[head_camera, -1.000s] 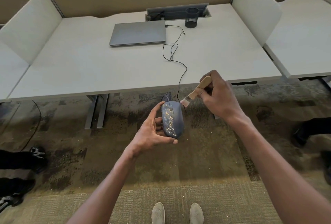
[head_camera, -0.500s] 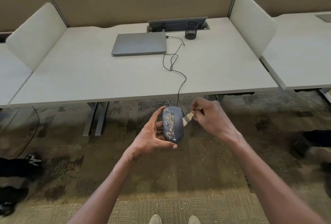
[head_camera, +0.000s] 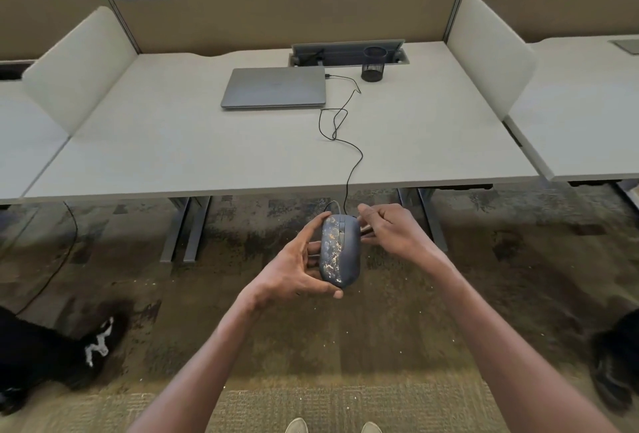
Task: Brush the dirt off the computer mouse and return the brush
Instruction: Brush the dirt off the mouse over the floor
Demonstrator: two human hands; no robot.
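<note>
Both hands work in mid-air over the carpet, the left hand [head_camera: 294, 270] clamped around the dirt-speckled blue-grey corded computer mouse [head_camera: 340, 251] and the right hand [head_camera: 392, 230] closed on a mostly hidden brush, so a hard stroke could knock the mouse loose.

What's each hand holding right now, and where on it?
Left hand holds the mouse by its left side and rear end. Right hand is closed on the brush by its handle; the brush is mostly hidden.
</note>
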